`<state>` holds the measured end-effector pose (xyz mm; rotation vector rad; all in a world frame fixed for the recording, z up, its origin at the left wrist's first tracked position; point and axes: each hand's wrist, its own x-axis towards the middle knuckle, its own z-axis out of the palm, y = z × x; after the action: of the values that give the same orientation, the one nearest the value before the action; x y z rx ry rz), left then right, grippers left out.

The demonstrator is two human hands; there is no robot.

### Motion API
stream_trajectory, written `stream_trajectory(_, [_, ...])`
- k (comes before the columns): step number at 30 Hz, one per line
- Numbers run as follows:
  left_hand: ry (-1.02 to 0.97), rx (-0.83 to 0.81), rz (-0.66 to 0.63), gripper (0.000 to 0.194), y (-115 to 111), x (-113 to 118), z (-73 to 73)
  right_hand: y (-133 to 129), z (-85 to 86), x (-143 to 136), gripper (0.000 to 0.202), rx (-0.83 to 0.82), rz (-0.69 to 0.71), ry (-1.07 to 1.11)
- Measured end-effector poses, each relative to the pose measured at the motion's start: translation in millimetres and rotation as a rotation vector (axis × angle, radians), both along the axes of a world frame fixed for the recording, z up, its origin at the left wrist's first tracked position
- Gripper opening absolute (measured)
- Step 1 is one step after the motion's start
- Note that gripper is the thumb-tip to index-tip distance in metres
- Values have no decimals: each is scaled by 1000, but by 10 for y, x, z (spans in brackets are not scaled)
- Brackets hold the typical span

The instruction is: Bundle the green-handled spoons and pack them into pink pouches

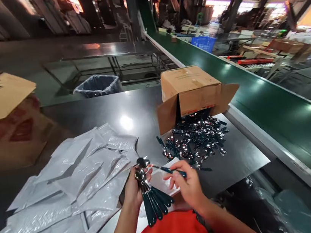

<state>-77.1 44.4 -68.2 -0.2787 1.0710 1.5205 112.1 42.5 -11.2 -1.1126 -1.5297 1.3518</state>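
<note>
Here, a fanned bunch of spoons (153,201) is gripped near the bowls by the left hand (133,188), which is curled around them. A single spoon (166,169) is pinched by its dark handle in the nearly closed right hand (189,184), its bowl held beside the bunch. Loose spoons (198,135) are heaped before an open carton (197,84); white packets (80,176) are piled on the metal table (142,104).

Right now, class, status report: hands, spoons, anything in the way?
Left hand: spoon bunch. Right hand: one spoon, held by its handle. Spoon pile at open box. Nothing visibly blocking either hand.
</note>
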Motion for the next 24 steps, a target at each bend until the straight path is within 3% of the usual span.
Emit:
stream_trajectory(4, [-13, -58, -31, 32, 11, 113, 2, -127, -362, -172, 27, 225, 127, -399])
stream_trajectory(7, [1, -100, 3, 43, 1, 66, 1, -228, -515, -165, 32, 294, 139, -557])
stream_trajectory(13, [31, -64, 35, 39, 31, 29, 16, -272, -615, -192, 31, 302, 195, -426])
stream_trajectory(15, [71, -24, 77, 43, 56, 2, 57, -236, -685, -248, 40, 126, 129, -277])
stream_trajectory(19, [272, 50, 269, 41, 74, -4, 201, -137, -837, -437, 43, -681, -7, 232])
stream_trajectory(21, [456, 139, 342, 36, 59, 69, 271, -75, -877, -550, 42, -975, -73, 390])
stream_trajectory(24, [729, 313, 316, 29, 11, 206, 304, 62, -906, -636, 47, -987, -209, 353])
